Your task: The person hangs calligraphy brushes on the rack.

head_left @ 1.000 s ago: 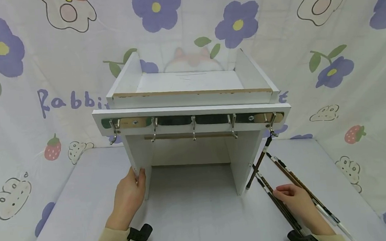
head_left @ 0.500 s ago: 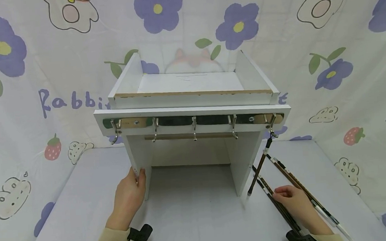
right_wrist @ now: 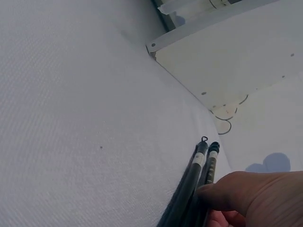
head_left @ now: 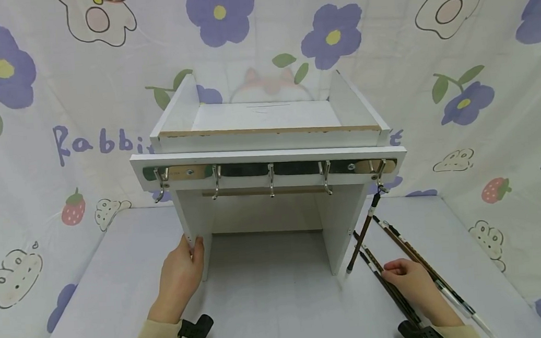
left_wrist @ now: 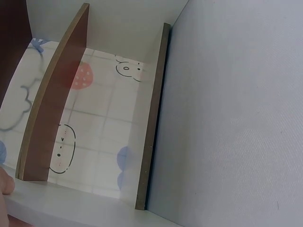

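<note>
My left hand (head_left: pixel 179 277) grips the front edge of the white shelf's left side panel (head_left: pixel 191 216), thumb on the inner face. In the left wrist view only a bit of that hand (left_wrist: pixel 5 191) shows at the left edge. A brush (head_left: pixel 363 236) with a dark brown handle hangs slanting from the rightmost metal hook (head_left: pixel 381 174). Below it, my right hand (head_left: pixel 417 287) pinches at dark brushes (head_left: pixel 394 291) lying on the table. The right wrist view has the thumb (right_wrist: pixel 222 191) against two brush handles (right_wrist: pixel 189 182), other fingers curled beneath, partly hidden.
Several more brushes (head_left: pixel 418 255) lie to the right of my right hand. The hook rail (head_left: pixel 247 169) runs across the shelf's front, above its open lower space. Behind the table (head_left: pixel 270 305) hangs a patterned cloth (head_left: pixel 262 49).
The hanging brush has swung slightly, its lower end now a little lower. Both hands stay almost where they were.
</note>
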`<move>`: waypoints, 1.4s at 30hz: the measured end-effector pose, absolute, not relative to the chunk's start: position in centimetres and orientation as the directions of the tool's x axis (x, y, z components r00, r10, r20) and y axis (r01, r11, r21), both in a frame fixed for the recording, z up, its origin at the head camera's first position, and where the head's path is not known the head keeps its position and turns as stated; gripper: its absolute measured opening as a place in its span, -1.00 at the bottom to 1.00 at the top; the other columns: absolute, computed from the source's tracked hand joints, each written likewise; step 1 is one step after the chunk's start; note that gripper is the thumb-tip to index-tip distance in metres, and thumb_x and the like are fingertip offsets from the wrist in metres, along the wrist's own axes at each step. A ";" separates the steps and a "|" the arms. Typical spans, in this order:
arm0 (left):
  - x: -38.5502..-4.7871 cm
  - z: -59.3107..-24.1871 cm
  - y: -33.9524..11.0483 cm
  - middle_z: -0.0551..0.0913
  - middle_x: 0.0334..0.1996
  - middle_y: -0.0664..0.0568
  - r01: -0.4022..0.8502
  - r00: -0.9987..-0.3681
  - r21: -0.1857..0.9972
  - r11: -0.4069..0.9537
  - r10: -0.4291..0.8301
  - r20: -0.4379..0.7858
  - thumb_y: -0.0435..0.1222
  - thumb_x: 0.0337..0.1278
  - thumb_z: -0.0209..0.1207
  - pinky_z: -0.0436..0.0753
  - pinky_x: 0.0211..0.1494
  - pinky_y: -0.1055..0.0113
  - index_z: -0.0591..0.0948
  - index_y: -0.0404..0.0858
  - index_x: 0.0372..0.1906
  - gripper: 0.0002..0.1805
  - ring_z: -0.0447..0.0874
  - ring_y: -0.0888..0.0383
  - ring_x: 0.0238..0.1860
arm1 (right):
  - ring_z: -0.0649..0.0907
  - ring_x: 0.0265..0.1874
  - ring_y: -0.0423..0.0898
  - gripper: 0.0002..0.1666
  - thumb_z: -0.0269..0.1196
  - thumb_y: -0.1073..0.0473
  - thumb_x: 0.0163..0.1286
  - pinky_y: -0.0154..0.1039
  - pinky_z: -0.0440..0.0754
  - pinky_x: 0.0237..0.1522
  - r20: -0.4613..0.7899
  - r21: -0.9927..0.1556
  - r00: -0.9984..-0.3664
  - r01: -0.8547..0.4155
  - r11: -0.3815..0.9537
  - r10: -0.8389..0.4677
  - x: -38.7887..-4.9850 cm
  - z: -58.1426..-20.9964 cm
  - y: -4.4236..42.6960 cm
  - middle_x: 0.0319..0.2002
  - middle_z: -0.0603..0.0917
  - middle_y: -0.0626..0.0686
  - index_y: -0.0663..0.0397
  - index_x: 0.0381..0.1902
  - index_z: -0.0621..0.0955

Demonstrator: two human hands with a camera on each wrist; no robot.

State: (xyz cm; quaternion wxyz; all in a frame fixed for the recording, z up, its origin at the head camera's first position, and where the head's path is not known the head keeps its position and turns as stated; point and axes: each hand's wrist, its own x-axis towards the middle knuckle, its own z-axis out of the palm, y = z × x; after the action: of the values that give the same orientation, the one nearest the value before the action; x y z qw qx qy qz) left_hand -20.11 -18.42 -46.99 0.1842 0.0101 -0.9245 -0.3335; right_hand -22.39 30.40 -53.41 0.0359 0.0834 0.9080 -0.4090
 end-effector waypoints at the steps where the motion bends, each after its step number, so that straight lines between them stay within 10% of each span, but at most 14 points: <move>1: -20.1 -47.0 -18.4 0.69 -0.24 -0.31 0.104 -0.932 0.621 0.777 -0.141 0.333 -0.07 0.49 -0.14 0.56 -0.41 0.00 0.46 -0.34 0.04 -0.59 0.68 -0.15 -0.37 | 0.56 -0.41 -0.09 -0.65 0.32 0.13 0.26 -0.21 0.49 -0.39 -0.131 -0.736 -0.983 0.181 0.652 0.125 -22.4 -53.5 30.4 -0.37 0.64 0.03 0.28 -0.09 0.62; 23: -20.1 -47.0 -18.2 0.67 -0.18 -0.35 0.099 -0.938 0.626 0.774 -0.138 0.319 -0.08 0.49 -0.14 0.57 -0.32 -0.08 0.46 -0.34 0.07 -0.59 0.68 -0.22 -0.26 | 0.63 -0.21 -0.11 -0.52 0.12 0.02 0.49 -0.33 0.56 -0.32 0.039 -0.761 -0.995 0.034 0.648 0.097 -20.1 -47.7 30.8 -0.09 0.68 0.23 0.28 0.17 0.54; 42: -20.2 -46.9 -18.4 0.66 -0.16 -0.39 0.112 -0.932 0.615 0.781 -0.132 0.338 -0.09 0.50 -0.14 0.57 -0.27 -0.12 0.46 -0.36 0.05 -0.59 0.68 -0.26 -0.22 | 0.63 -0.23 -0.38 -0.60 0.12 0.11 0.49 -0.50 0.56 -0.24 0.292 -0.839 -0.940 -0.163 0.519 0.176 -18.0 -42.9 29.4 -0.18 0.69 -0.13 0.31 0.10 0.53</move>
State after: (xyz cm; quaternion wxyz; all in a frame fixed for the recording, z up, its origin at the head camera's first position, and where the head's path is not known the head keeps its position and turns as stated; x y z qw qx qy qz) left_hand -20.24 -18.40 -46.87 0.1843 0.0054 -0.9255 -0.3309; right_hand -18.02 29.40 -42.92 -0.1729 0.0037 0.8542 -0.4903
